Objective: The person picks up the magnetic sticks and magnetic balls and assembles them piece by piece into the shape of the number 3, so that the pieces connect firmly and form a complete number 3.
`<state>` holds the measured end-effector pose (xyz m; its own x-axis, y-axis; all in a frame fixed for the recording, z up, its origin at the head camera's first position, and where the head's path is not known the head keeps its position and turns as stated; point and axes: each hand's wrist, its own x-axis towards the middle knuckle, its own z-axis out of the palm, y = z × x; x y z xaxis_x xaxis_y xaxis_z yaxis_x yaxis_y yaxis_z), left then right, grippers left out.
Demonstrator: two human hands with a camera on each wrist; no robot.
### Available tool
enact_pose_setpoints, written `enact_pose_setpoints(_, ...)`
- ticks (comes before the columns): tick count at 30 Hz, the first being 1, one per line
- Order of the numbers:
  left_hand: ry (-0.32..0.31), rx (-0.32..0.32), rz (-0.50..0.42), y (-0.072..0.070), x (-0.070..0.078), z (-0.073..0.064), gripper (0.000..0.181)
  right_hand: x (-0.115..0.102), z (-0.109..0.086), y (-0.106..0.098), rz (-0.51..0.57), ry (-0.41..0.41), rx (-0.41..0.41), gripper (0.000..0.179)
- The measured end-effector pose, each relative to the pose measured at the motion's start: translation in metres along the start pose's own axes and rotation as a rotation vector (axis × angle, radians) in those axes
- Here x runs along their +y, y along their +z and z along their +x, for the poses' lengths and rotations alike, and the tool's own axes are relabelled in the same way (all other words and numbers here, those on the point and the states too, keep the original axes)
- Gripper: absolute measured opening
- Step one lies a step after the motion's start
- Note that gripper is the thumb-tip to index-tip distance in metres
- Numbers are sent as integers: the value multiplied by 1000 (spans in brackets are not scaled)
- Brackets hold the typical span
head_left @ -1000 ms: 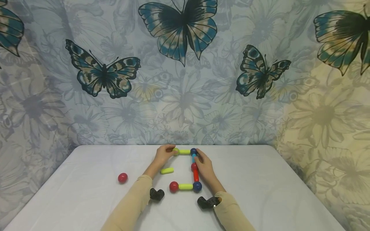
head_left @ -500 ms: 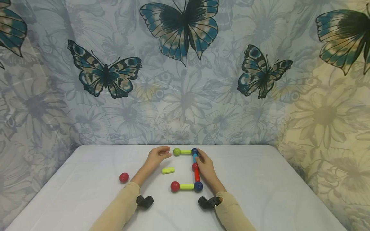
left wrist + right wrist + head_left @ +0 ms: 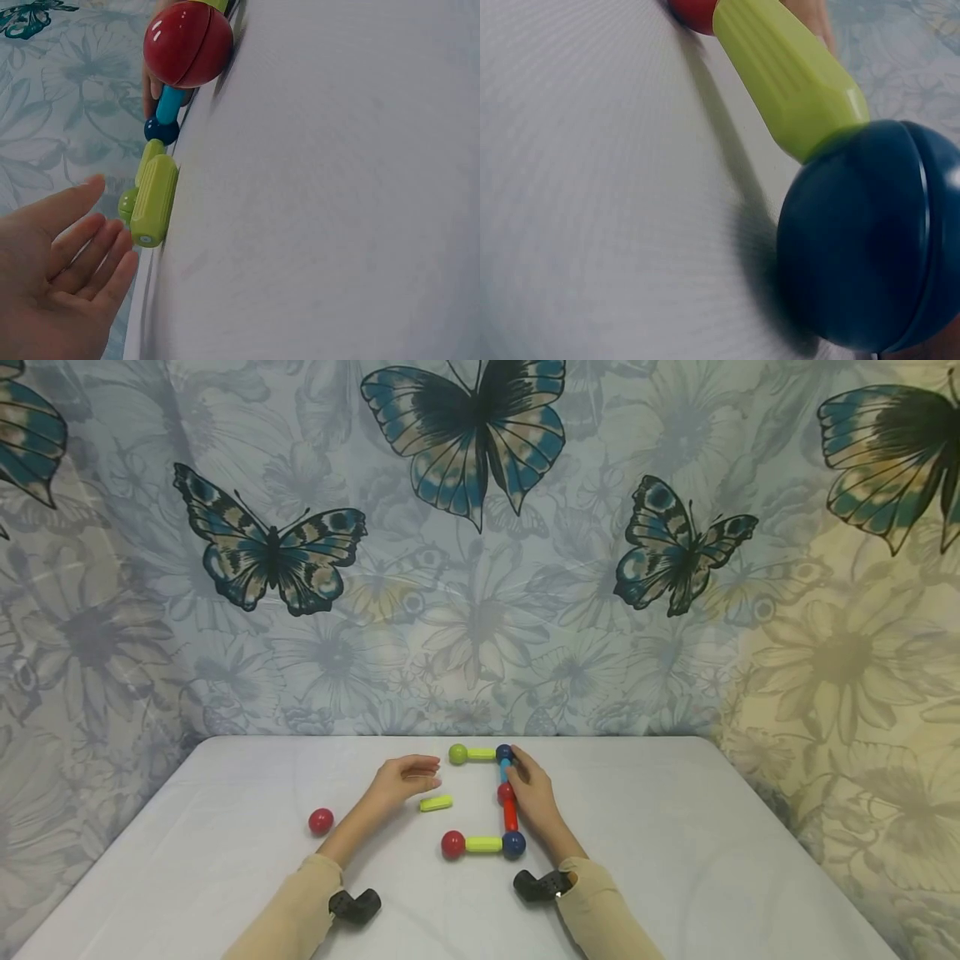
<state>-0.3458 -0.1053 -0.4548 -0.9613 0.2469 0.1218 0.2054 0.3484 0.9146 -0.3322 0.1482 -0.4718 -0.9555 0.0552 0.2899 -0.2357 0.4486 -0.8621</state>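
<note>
Magnetic balls and rods form a three-sided frame on the table, open to the left. A green ball (image 3: 458, 754) ends its far side, a red ball (image 3: 453, 845) its near side. My right hand (image 3: 534, 793) holds the right side at the light-blue rod (image 3: 506, 769), by the far navy ball (image 3: 504, 752); part of its grip is hidden. My left hand (image 3: 401, 782) hovers with extended fingers, holding nothing, near a loose yellow-green rod (image 3: 437, 803). That rod (image 3: 155, 199) appears beyond the fingertips in the left wrist view. A navy ball (image 3: 862, 240) fills much of the right wrist view.
A loose red ball (image 3: 321, 822) lies left of my left forearm. White cloth covers the table (image 3: 675, 827), whose far edge meets a butterfly-patterned backdrop (image 3: 480, 635). Black wrist devices (image 3: 356, 906) sit at both sleeves.
My left hand has let go of the green ball, drawn back left and come nearer toward the loose rod. The right hand and the frame stay nearly still.
</note>
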Motion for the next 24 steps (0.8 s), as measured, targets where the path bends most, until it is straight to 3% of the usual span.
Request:
enact_pose_setpoints(4,-9,-43,7,-2,-2,-6,41,1,1,0,23,38,-16,47)
enact_pose_setpoints(12,80,-139,42,-5,-9,-14,42,3,3,1,16,57,-23,46)
enact_pose_setpoints(24,94,-138,108,-4,-12,-20,27,3,4,2,15,65,-20,47)
